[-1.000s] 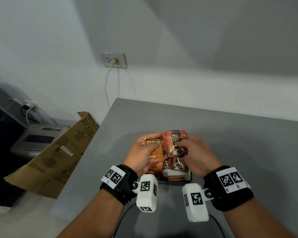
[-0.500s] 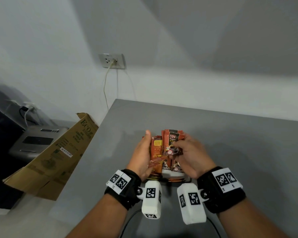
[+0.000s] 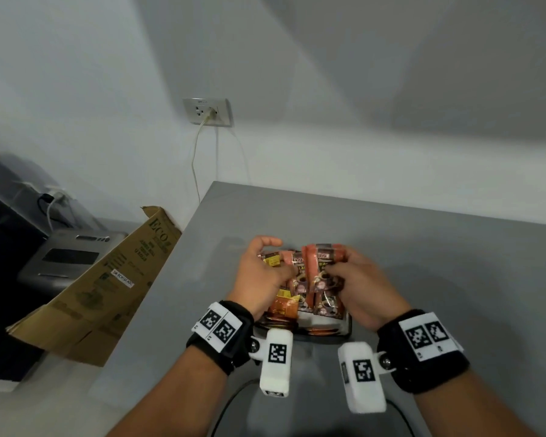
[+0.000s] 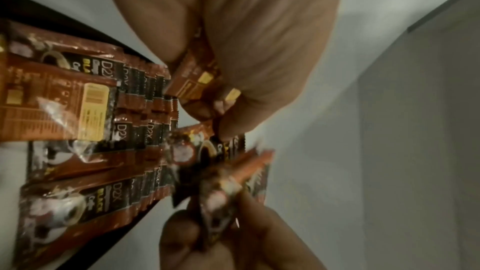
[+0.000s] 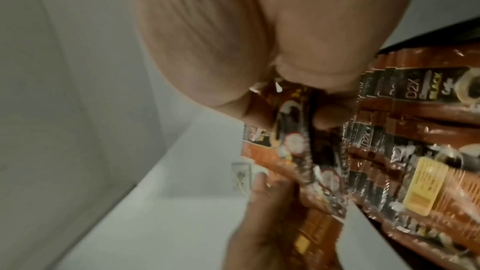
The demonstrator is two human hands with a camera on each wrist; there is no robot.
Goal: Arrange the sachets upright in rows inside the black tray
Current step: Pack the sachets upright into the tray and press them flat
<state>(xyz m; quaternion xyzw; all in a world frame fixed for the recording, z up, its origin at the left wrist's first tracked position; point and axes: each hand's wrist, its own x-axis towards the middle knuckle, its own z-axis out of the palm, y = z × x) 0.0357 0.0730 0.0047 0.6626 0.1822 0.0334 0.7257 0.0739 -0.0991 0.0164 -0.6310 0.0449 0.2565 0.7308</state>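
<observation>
Most of the job looks done. The black tray [image 3: 347,324] sits on the grey bench [image 3: 423,263] directly in front of you, and it is packed with sachets [image 3: 327,305] standing in rows; the left wrist view shows two files of them, edge to edge, their printed tops lined up one behind the other.

What is left, as far as you can see: the far end of the tray. Your left hand [image 3: 259,275] has its fingers curled around a few sachets at the back left of the tray, thumb raised above them. Your right hand [image 3: 360,285] pinches a small bunch of sachets [image 3: 323,260] by their upper part, at the back right. The bunch is not yet seated level with the rows; its tops stand higher than the sachets nearer you.

Orientation: the seated sachets have their long axis near vertical, sealed top edge up, printed faces toward you. The rows run from you toward the wall. The bunch in your right hand is roughly upright too, slightly tilted; the wrist views blur there, so the exact lean is unclear.

No loose sachets are visible on the bench around the tray. Judgement: seating and squaring these last ones should close the task, though the tray's far corner is hidden by your hands.
</observation>
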